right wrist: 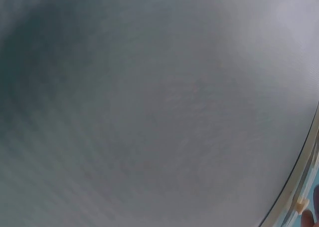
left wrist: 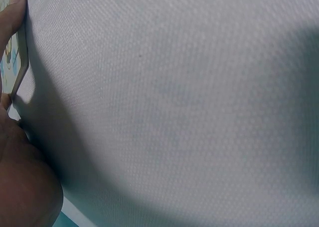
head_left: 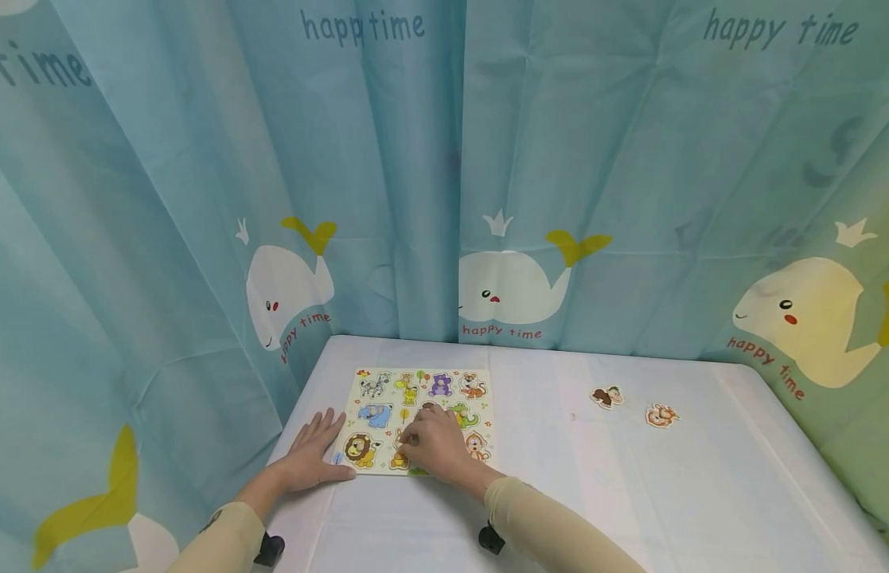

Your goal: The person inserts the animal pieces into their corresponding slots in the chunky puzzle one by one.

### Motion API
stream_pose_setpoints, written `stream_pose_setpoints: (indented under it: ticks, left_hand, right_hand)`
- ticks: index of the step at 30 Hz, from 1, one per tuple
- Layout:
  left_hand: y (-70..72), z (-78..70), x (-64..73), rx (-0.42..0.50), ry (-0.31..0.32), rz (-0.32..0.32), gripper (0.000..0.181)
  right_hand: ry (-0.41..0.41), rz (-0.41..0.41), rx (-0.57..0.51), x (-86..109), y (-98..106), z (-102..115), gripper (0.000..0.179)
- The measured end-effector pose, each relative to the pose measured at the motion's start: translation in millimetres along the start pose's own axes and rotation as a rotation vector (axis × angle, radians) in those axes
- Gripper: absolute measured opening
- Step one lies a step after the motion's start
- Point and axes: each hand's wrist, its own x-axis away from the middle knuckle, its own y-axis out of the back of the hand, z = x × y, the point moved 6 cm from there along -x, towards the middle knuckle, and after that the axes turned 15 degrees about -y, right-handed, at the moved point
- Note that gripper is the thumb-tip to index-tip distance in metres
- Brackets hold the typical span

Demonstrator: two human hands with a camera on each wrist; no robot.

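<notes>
A flat animal puzzle board (head_left: pixel 382 402) lies toward the left of the table. My left hand (head_left: pixel 311 458) rests along its left edge with spread, straight fingers, the thumb by the lower left corner. The board's edge and some left fingers show in the left wrist view. Over the lower middle of the board is my right hand (head_left: pixel 440 446), its curled fingertips pinching an orange animal puzzle piece (head_left: pixel 399 460); the hand hides part of it. A lion piece (head_left: pixel 360 450) sits left of that, and a blue elephant piece (head_left: pixel 375 415) above the lion.
Two loose pieces lie on the table (head_left: pixel 544 446) to the right: a monkey piece (head_left: pixel 606 396) and an orange-and-white animal piece (head_left: pixel 661 415). A blue curtain (head_left: pixel 415 175) with whales hangs behind the table and along its sides.
</notes>
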Motion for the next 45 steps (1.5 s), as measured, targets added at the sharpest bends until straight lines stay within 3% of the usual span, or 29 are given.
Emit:
stream_pose_setpoints:
  ticks: [15, 30, 41, 45]
  left_hand:
    - [-0.7, 0.1, 1.1, 0.008, -0.002, -0.010, 0.115]
    - [1.2, -2.9, 0.3, 0.018, -0.004, 0.001, 0.115]
    - [-5.9, 13.8, -3.6, 0.010, -0.013, -0.028, 0.120]
    - [-5.8, 12.9, -3.2, 0.016, -0.016, -0.027, 0.122]
  right_hand:
    - [0.015, -0.019, 0.013, -0.4, -1.0, 0.9, 0.008]
    - [-0.026, 0.015, 0.018, -3.1, -3.7, -0.4, 0.008]
    - [-0.032, 0.014, 0.043, -2.8, -3.2, 0.4, 0.008]
    - [-0.028, 0.040, 0.037, -0.5, -1.6, 0.4, 0.008]
